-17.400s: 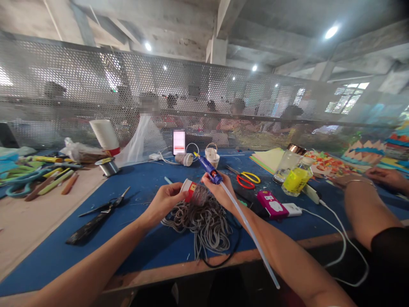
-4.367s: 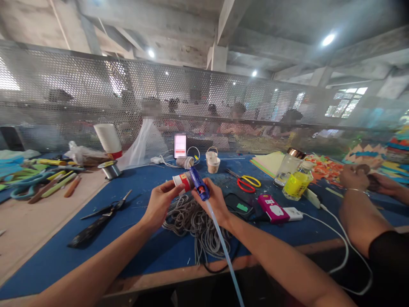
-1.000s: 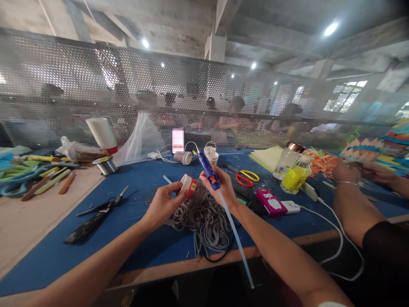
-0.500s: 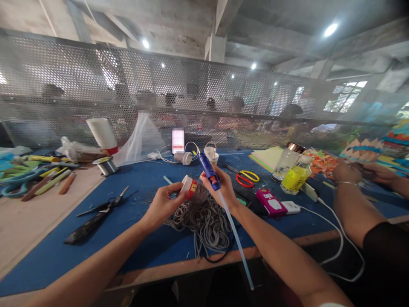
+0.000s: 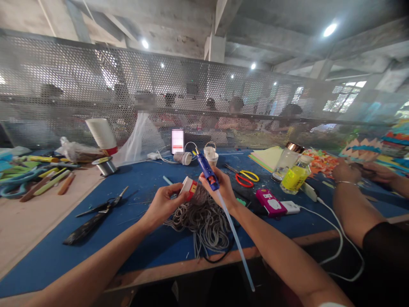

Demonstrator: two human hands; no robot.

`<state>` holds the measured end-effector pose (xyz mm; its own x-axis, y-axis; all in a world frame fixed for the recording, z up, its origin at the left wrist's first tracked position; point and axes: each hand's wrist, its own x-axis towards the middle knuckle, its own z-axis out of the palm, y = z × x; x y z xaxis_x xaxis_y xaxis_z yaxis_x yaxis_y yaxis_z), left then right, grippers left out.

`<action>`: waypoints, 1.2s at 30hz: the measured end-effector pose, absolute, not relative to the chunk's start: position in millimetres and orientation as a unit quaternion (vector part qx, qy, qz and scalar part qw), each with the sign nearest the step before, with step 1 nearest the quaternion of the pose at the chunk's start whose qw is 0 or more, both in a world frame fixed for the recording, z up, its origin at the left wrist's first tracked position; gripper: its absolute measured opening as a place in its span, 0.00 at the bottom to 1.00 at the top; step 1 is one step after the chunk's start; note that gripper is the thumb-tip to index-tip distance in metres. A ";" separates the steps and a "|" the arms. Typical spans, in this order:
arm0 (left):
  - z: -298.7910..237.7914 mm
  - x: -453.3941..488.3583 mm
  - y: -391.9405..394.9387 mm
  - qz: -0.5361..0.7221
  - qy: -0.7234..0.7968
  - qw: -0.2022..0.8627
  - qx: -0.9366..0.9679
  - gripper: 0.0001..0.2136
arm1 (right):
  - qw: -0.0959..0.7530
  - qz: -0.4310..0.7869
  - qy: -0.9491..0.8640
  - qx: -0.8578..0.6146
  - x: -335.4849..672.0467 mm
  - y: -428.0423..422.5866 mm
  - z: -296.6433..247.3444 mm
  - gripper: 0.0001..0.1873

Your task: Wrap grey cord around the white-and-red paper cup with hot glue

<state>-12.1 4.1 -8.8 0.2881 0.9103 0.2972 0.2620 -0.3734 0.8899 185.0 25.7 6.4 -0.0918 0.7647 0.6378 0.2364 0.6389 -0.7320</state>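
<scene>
My left hand (image 5: 162,204) is closed around a small white and red paper cup (image 5: 188,187) partly wrapped in grey cord. My right hand (image 5: 222,189) grips a blue hot glue gun (image 5: 207,171), nozzle pointing up and away, with a long clear glue stick (image 5: 234,241) trailing back along my forearm. Its fingers also touch the cord by the cup. A loose pile of grey cord (image 5: 203,221) lies on the blue mat (image 5: 143,179) just below both hands.
Black scissors (image 5: 96,215) lie left of my hands, red and yellow scissors (image 5: 244,177) behind right. A pink device (image 5: 270,202), a white charger with cable (image 5: 292,207), a glass jar (image 5: 286,164) and a yellow bottle (image 5: 295,177) stand at right. Another person's arm (image 5: 354,204) works at far right. A mesh screen (image 5: 128,98) runs behind.
Almost nothing has moved in the last second; both hands stay put. About four seconds ago the cup was held higher with the glue gun's nozzle at it.
</scene>
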 end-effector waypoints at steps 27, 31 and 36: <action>-11.1 -14.0 4.9 0.433 0.381 0.423 0.699 0.14 | 0.553 0.247 -0.711 -0.358 185.4 28.1 4.1 0.09; -9.8 -13.6 4.1 0.431 0.386 0.408 0.706 0.14 | 0.550 0.251 -0.711 -0.360 185.7 27.4 5.2 0.10; -7.8 -12.8 2.8 0.430 0.388 0.391 0.715 0.14 | 0.553 0.246 -0.709 -0.363 185.8 27.4 5.0 0.09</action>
